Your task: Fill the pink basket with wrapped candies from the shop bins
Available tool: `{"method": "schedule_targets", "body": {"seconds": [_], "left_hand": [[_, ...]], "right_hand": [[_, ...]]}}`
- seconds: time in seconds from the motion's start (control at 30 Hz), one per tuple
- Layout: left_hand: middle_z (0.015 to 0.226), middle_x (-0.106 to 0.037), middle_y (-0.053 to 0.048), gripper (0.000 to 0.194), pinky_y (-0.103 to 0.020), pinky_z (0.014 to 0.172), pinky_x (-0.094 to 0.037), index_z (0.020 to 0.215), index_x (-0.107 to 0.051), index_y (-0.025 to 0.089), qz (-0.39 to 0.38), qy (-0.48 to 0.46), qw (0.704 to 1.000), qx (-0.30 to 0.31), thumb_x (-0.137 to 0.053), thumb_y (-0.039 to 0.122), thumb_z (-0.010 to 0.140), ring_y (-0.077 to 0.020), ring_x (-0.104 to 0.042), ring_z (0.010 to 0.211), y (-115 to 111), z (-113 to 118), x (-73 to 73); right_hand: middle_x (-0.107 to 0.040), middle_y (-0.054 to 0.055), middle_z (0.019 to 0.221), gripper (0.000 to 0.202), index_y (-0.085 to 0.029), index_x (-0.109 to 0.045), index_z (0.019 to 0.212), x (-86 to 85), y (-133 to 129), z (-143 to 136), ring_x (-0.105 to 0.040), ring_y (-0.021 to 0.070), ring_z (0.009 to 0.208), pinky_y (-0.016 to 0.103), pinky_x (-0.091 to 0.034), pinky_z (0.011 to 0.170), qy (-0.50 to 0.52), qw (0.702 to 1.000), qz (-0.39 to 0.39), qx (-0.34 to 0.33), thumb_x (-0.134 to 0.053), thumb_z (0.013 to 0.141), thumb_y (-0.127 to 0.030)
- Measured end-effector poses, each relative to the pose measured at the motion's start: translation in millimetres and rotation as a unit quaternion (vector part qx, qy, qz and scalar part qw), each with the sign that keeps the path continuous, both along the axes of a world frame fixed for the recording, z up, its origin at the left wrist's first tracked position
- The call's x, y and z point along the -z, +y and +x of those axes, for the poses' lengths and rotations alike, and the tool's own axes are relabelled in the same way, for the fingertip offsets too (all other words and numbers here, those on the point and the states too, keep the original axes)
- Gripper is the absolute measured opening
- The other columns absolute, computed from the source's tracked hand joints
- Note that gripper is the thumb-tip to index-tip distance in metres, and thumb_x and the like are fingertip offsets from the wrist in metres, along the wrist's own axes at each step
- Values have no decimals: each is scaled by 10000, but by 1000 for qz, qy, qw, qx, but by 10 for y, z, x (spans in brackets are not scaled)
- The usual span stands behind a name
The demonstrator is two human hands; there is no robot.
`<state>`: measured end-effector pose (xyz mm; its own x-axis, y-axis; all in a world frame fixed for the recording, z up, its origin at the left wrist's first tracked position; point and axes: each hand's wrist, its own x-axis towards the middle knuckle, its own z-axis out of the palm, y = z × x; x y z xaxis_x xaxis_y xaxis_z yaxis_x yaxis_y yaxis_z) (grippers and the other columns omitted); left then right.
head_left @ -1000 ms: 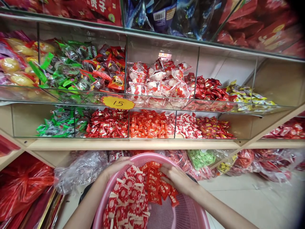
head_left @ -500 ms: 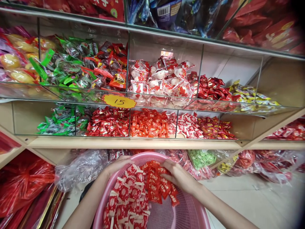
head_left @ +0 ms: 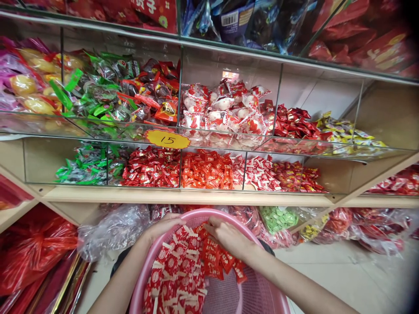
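Note:
A pink plastic basket (head_left: 278, 279) with mesh walls stands in front of me, below the shelves. My left hand (head_left: 165, 224) is closed over its upper left rim. Inside, red-and-white candy packets (head_left: 180, 274) are heaped on the left, and a smaller pile of orange-red candy packets (head_left: 212, 261) lies at the far side. Reaching over the right part of the basket, my right hand (head_left: 227, 237) has its fingers curled together at the orange-red pile. Whatever sits between those fingertips is hidden.
Glass-fronted shelf bins (head_left: 206, 170) of wrapped candies run across ahead, with a yellow price tag (head_left: 167, 139) marked 15. Clear plastic bags (head_left: 113, 233) and a green candy bag (head_left: 278, 219) are under the bottom shelf. A red plastic bag (head_left: 36, 248) lies at left.
My right hand has moved left and inward from near the far right rim, and its fingers have curled at the orange-red packets. My left hand stays at the rim.

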<state>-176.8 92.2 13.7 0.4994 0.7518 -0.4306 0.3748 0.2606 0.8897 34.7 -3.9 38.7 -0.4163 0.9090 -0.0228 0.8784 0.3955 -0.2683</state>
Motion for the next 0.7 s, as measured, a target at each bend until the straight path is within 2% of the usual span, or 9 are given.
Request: {"method": "schedule_targets", "body": {"seconds": [0.13,0.3,0.5,0.7], "left_hand": [[754,-642,-4,282,-229,685,-405,791,-641,169,-3,-22,1000,14,-604,375,603,-155,-560,731,-3,4,-1],[749,-649,-9,317,-230,644,-415,802,-639,160,-15,-49,998,31,-601,398,597,-145,-565,678,-12,10,-2],[738,-643,-15,322,-237,638,-408,793,-633,142,-9,-51,998,34,-600,401,604,-150,-563,671,-15,10,-8],[759,-646,-16,299,-246,685,-397,793,-628,134,4,-52,997,52,-578,380,631,-158,-563,724,-10,10,-44]], "right_hand": [[-530,78,1012,289,-158,-521,1013,64,10,-26,-551,155,798,266,-440,683,-87,994,43,-42,-322,824,-67],[-527,96,1051,335,-145,-498,1088,137,-25,-51,-517,188,963,270,-443,746,-123,987,91,-49,-350,804,-46],[-545,98,963,197,-147,-565,936,167,-29,-89,-529,195,898,282,-461,697,-143,982,112,-53,-403,826,-167],[-546,100,952,170,-137,-576,869,197,-26,-111,-529,192,858,302,-435,745,-157,979,117,-48,-417,811,-125]]}}
